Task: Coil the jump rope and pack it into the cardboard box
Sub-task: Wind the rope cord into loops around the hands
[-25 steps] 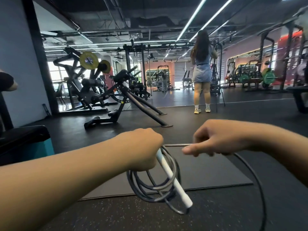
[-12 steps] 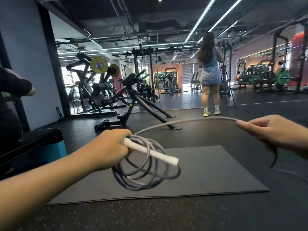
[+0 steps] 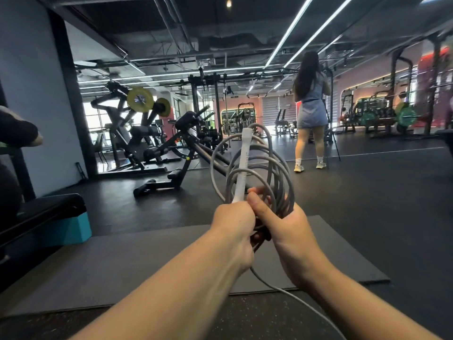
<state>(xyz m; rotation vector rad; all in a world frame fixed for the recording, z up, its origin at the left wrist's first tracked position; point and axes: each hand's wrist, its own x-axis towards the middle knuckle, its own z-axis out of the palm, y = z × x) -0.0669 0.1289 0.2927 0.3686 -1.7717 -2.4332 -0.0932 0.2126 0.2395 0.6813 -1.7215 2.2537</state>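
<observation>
The grey jump rope (image 3: 274,165) stands in several upright loops in front of me. Its white handle (image 3: 243,165) points up through the coil. My left hand (image 3: 232,227) is closed around the handle's lower end and the gathered loops. My right hand (image 3: 282,224) presses against the left one and grips the same bundle from the right, thumb over the strands. A loose tail of rope (image 3: 294,296) hangs from under my hands and runs off toward the lower right. No cardboard box is in view.
A dark grey floor mat (image 3: 122,261) lies below my arms. A black bench with a teal base (image 3: 61,224) stands at the left. Gym machines (image 3: 152,143) fill the back left. A person in a blue dress (image 3: 310,111) stands ahead on the right.
My right hand came in from the far right and closed on the coil beside my left hand. The coil and handle swung up from hanging sideways to upright.
</observation>
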